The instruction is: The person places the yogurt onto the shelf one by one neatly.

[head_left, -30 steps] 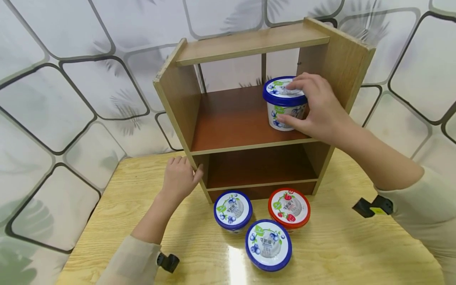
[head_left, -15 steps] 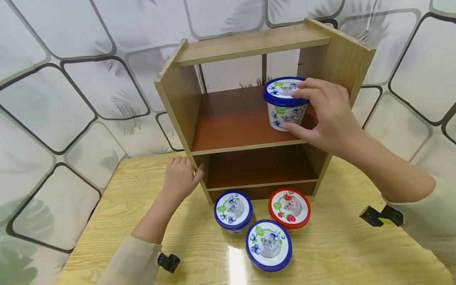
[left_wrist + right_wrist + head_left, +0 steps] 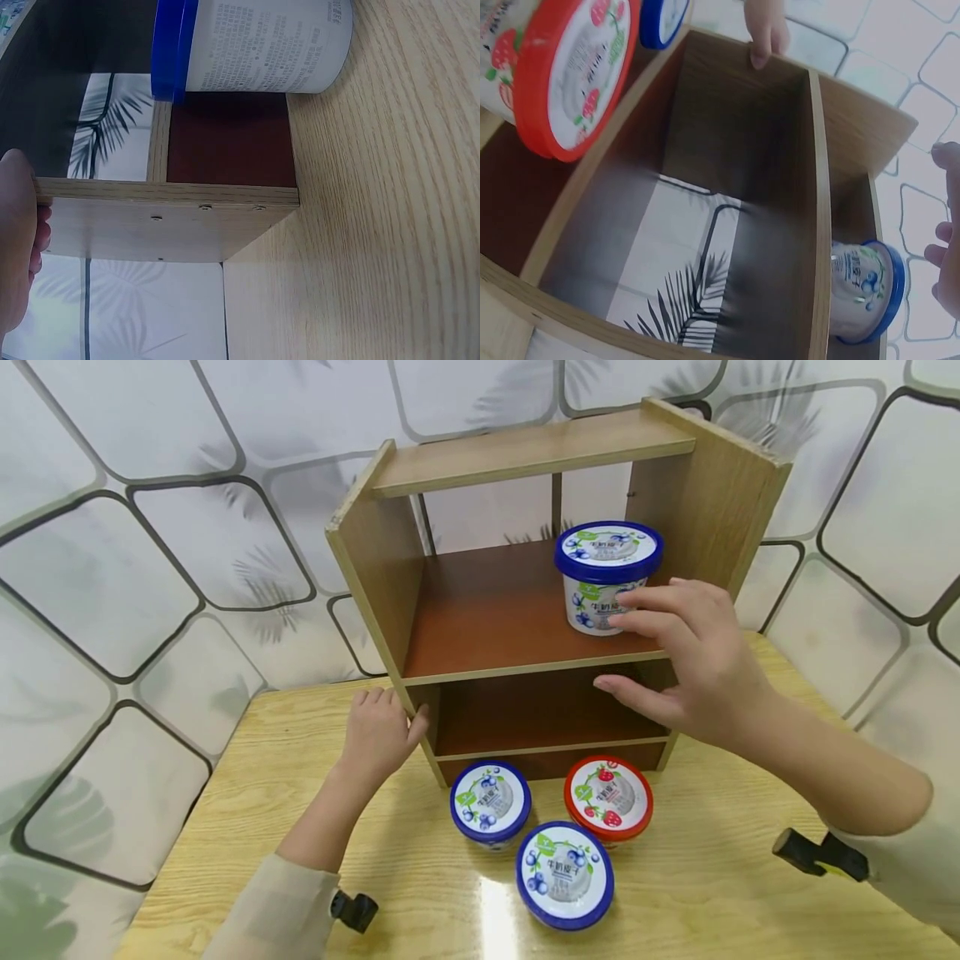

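Observation:
A blue-lidded tub with blueberry print [image 3: 609,556] stands upright on the upper board of a small wooden shelf unit [image 3: 517,622], near its right side. In front of it my right hand [image 3: 697,664] hovers with spread fingers, holding nothing; the right wrist view shows its fingers [image 3: 946,247] apart from the tub. My left hand [image 3: 377,735] grips the front edge of the unit's left side panel [image 3: 172,193], thumb inside and fingers outside. Two more blue-lidded tubs, one left [image 3: 491,803] and one in front [image 3: 566,877], stand on the table with a red-lidded strawberry tub [image 3: 609,797].
The light wooden table [image 3: 285,793] carries the shelf unit and the three tubs at its foot. Behind runs a pale patterned wall [image 3: 247,527]. A lower compartment [image 3: 547,710] opens below the middle board, and a top board [image 3: 532,450] spans the unit.
My right hand has let go of the upper tub and drawn back, down and toward me. The tub stays on the board. My left hand has kept its place.

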A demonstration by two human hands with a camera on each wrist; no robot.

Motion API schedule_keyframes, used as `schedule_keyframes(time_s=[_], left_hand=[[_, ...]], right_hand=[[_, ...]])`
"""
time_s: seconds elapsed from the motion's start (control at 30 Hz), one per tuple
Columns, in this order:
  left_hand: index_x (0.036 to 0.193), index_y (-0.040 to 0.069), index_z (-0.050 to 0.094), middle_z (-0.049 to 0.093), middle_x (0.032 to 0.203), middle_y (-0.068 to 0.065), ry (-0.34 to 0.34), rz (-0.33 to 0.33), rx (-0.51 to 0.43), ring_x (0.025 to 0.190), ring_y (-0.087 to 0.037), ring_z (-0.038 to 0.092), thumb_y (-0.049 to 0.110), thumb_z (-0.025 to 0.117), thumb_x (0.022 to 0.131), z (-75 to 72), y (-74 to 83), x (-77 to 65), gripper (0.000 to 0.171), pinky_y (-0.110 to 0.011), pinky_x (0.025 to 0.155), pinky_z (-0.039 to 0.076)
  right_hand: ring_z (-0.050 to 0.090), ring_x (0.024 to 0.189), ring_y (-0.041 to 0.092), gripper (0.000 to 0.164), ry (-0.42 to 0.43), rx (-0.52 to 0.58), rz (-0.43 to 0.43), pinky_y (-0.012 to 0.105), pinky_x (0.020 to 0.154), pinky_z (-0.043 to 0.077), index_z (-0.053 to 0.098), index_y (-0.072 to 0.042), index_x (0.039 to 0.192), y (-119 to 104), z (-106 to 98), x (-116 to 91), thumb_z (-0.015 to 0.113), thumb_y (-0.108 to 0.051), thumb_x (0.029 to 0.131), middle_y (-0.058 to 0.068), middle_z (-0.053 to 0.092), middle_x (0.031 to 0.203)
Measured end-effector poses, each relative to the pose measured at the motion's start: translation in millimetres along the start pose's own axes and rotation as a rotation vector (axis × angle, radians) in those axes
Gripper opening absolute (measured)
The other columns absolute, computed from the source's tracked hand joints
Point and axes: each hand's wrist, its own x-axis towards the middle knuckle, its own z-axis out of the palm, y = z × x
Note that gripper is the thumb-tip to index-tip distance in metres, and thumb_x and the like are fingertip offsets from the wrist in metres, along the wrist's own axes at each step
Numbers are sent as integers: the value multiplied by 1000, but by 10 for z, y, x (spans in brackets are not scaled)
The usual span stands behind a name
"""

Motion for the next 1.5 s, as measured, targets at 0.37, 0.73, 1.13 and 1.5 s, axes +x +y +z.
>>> schedule_keyframes(time_s=[0.37, 0.73, 1.13, 1.5], left_hand=[[63, 6, 45, 53, 57, -11, -3, -8, 1, 59, -31, 53, 28, 47, 86, 4, 1, -4, 32, -40, 58, 36], [63, 6, 45, 53, 57, -11, 3, -13, -3, 58, -32, 53, 28, 48, 86, 3, -2, -10, 32, -40, 58, 37], [64, 5, 47, 55, 58, -12, -9, -14, 0, 60, -31, 55, 27, 48, 86, 5, 6, 7, 31, -41, 59, 39], [63, 6, 45, 53, 56, -10, -12, -12, -1, 59, -31, 55, 28, 48, 86, 12, 0, -2, 32, -40, 58, 38]], right_hand=[[57, 90, 35, 50, 36, 61, -88, 35, 107, 30, 61, 2, 94, -215, 51, -158, 56, -47, 90, 20, 64, 98], [59, 87, 31, 46, -31, 107, -103, 35, 108, 30, 64, 0, 90, -254, 79, -414, 55, -45, 91, 17, 66, 93], [58, 69, 27, 37, 112, 299, -260, 32, 103, 36, 60, -2, 73, -266, 192, -631, 61, -35, 89, 14, 64, 73], [57, 67, 28, 36, 82, 386, -308, 32, 103, 37, 59, -2, 72, -245, 234, -954, 63, -34, 88, 13, 64, 74]])
